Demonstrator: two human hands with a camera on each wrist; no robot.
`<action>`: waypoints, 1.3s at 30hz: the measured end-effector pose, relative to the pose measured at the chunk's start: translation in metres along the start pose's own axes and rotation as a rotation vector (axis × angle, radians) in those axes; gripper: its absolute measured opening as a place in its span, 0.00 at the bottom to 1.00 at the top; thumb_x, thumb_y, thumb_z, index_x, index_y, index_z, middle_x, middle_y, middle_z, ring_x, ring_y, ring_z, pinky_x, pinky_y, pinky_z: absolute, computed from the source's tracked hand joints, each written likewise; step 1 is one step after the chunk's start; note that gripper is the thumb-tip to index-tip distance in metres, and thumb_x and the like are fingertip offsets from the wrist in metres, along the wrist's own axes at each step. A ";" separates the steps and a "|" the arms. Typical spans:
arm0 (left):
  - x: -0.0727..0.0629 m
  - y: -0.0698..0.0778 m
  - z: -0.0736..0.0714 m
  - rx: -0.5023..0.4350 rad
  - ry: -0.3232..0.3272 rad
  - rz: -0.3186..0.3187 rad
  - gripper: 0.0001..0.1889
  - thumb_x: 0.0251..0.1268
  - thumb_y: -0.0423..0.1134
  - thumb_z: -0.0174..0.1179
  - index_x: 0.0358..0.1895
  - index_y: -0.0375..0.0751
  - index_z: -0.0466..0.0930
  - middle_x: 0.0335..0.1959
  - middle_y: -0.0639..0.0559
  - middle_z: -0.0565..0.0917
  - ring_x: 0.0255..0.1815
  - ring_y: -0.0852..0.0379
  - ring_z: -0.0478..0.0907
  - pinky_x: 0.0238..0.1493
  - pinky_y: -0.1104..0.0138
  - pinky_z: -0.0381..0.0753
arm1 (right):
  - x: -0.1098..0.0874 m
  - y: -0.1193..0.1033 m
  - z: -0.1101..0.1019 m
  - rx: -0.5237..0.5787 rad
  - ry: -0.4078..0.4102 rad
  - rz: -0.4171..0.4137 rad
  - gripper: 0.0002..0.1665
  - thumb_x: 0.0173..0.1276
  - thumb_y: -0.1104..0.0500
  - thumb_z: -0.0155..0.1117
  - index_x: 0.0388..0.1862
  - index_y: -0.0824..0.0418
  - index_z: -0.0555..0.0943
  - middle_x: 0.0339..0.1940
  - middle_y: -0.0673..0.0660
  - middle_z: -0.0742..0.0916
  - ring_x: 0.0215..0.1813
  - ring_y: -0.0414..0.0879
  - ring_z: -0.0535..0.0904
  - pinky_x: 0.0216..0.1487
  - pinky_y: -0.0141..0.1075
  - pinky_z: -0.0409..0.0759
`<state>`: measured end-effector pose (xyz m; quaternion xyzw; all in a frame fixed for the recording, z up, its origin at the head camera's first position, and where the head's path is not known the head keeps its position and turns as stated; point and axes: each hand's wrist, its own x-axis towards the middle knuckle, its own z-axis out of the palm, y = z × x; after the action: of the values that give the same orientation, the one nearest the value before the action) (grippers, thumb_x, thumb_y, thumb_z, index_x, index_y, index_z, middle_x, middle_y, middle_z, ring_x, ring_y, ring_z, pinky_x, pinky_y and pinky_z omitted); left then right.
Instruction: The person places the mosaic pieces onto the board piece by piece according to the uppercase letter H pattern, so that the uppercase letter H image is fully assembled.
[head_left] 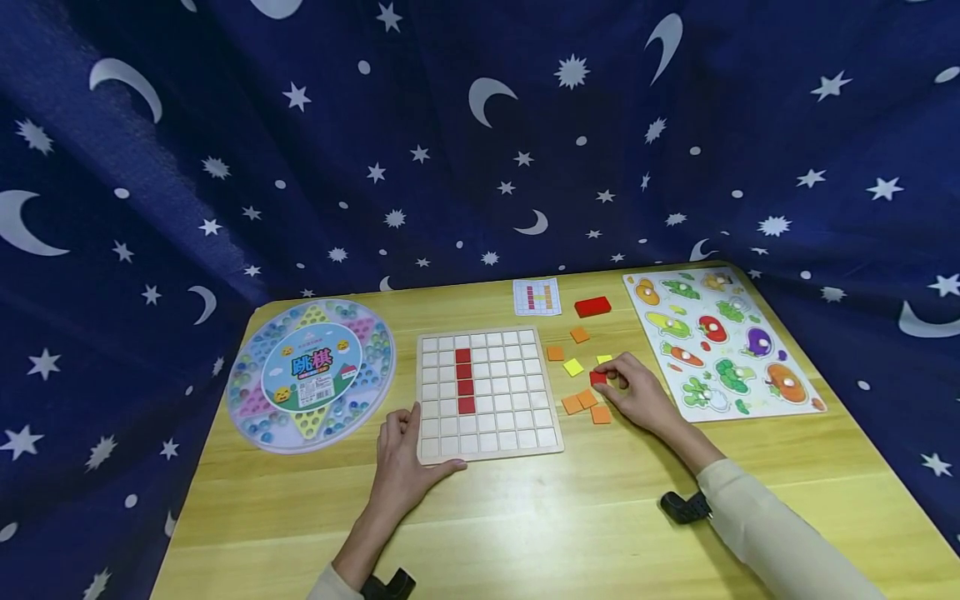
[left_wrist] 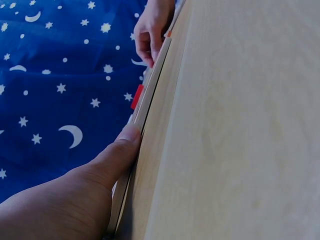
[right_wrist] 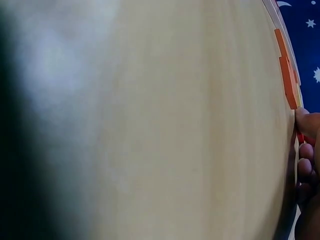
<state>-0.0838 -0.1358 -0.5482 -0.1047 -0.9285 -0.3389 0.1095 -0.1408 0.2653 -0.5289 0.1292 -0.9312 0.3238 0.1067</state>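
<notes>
A square wooden grid board [head_left: 521, 420] lies on the table, with several red square tiles [head_left: 466, 387] in one column of its cells. My left hand [head_left: 401, 467] rests at the board's near left corner, thumb along the front edge and index finger along the left side. In the left wrist view the thumb [left_wrist: 117, 155] presses on the board's edge. To the right of the board, my right hand [head_left: 637, 392] pinches a red square tile [head_left: 597, 378] between thumb and fingers. Around it lie several orange tiles [head_left: 601, 414] and yellow tiles [head_left: 573, 367].
Behind the board are a small pattern card [head_left: 537, 297] and a red block or stack [head_left: 593, 307]. A round Chinese checkers set [head_left: 311, 375] lies to the left. The vegetable puzzle board [head_left: 723, 342] is at the right, close to my right hand. A starry curtain [head_left: 480, 167] hangs behind.
</notes>
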 end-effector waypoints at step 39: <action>0.003 0.001 0.000 -0.026 -0.004 -0.020 0.60 0.27 0.63 0.80 0.72 0.44 0.65 0.47 0.45 0.67 0.46 0.51 0.62 0.49 0.59 0.61 | -0.001 0.002 0.002 -0.023 0.006 -0.018 0.13 0.63 0.60 0.71 0.45 0.61 0.82 0.33 0.52 0.77 0.32 0.40 0.65 0.35 0.31 0.64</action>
<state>-0.0862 -0.1349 -0.5470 -0.0976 -0.9252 -0.3520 0.1029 -0.1410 0.2658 -0.5317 0.1356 -0.9332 0.3125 0.1140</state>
